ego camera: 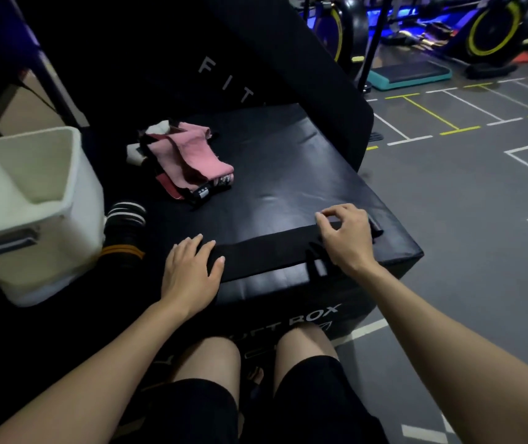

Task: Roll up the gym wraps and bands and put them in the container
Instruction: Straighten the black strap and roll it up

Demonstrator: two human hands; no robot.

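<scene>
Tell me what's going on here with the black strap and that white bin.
A person sits at a black padded box with a black wrap laid flat along its near edge. The left hand presses one end down with flat fingers, while the right hand pinches the other end, apparently about to start rolling it. A pile of pink bands lies farther back on the box, not yet rolled. The white bin stands to the left; what it holds cannot be seen from here.

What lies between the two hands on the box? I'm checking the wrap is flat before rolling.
In the head view, only the black wrap spans from left hand to right hand, apparently flat.
</scene>
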